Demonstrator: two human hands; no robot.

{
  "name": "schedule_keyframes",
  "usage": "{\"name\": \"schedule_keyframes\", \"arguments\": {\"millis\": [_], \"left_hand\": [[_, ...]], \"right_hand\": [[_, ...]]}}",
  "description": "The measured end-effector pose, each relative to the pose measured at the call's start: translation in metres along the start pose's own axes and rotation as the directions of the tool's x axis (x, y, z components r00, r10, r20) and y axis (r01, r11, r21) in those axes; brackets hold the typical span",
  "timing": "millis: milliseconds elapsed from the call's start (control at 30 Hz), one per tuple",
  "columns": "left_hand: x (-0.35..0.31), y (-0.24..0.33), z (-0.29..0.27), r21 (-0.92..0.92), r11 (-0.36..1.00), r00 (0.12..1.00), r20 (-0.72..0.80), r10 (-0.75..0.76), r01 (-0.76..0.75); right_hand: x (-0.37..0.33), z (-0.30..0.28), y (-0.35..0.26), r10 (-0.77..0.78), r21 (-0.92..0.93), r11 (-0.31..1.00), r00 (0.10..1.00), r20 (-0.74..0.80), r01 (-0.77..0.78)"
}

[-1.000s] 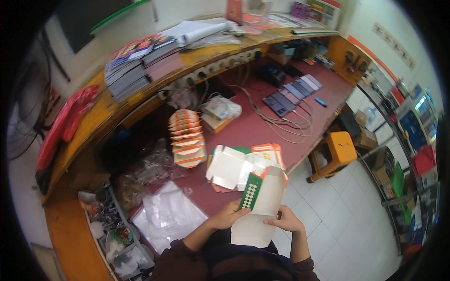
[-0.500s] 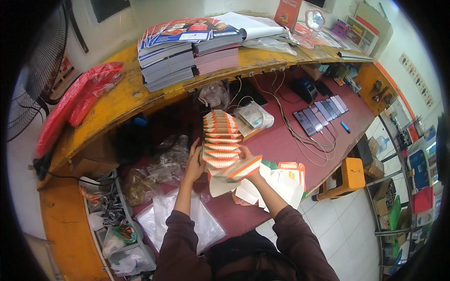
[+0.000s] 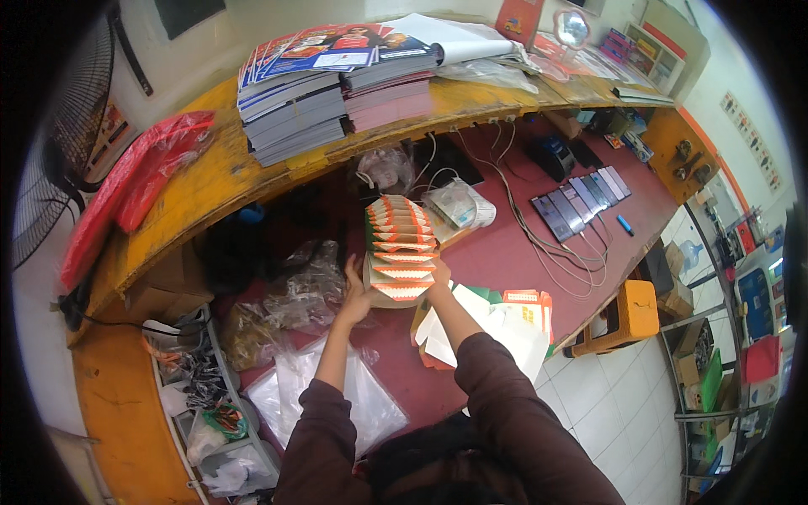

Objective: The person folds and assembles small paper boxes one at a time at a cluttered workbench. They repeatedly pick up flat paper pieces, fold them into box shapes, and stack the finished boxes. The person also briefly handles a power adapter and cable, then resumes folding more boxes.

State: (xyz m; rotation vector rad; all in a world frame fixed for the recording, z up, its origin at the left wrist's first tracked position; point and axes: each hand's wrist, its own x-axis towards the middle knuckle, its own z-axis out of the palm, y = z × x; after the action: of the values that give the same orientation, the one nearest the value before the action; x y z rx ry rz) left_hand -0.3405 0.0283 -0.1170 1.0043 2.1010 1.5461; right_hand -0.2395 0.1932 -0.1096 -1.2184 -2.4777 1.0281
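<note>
A row of nested paper food boxes (image 3: 402,252), brown inside with orange and white edges, runs away from me on the dark red desk. My left hand (image 3: 357,295) holds the near left side of the row, its fingers along the box wall. Against the near right side is my right hand (image 3: 438,282), gripping the nearest box; its fingers are partly hidden. Right of them, below my right wrist, lies a loose pile of flat box blanks (image 3: 509,332), white, orange and green. Clear plastic sheets or bags (image 3: 358,404) lie near my left forearm.
Beyond the boxes are a white packet (image 3: 459,206), cables (image 3: 539,244) and a row of phones (image 3: 581,202). A yellow shelf (image 3: 311,160) with stacks of leaflets (image 3: 295,122) overhangs the desk. Grey bins (image 3: 240,412) stand left, a yellow stool (image 3: 623,320) right.
The tilted box in my right hand has joined the near end of the row. My right hand has moved left and up, beside the boxes; my left hand stays at their left side.
</note>
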Motion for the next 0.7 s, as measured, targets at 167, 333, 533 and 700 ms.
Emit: {"name": "schedule_keyframes", "arguments": {"millis": [167, 333, 533, 700], "left_hand": [[-0.022, 0.009, 0.025, 0.095, 0.995, 0.895, -0.445, 0.014, 0.032], [-0.115, 0.041, 0.074, 0.368, 0.922, 0.761, -0.562, 0.325, -0.122], [-0.172, 0.056, 0.18, 0.142, 0.793, 0.653, 0.661, 0.369, -0.592], [-0.174, 0.077, 0.211, 0.367, 0.729, 0.628, 0.77, 0.111, -0.578]], "right_hand": [[-0.075, -0.037, 0.036, -0.42, -0.078, 0.907, 0.899, -0.122, 0.413], [-0.218, -0.064, 0.128, -0.029, -0.197, 0.969, 0.722, -0.691, -0.149], [-0.285, -0.052, 0.187, 0.368, -0.036, 0.874, 0.709, -0.601, -0.484], [-0.271, -0.065, 0.173, 0.246, 0.237, 0.962, 0.807, -0.536, -0.135]]}}
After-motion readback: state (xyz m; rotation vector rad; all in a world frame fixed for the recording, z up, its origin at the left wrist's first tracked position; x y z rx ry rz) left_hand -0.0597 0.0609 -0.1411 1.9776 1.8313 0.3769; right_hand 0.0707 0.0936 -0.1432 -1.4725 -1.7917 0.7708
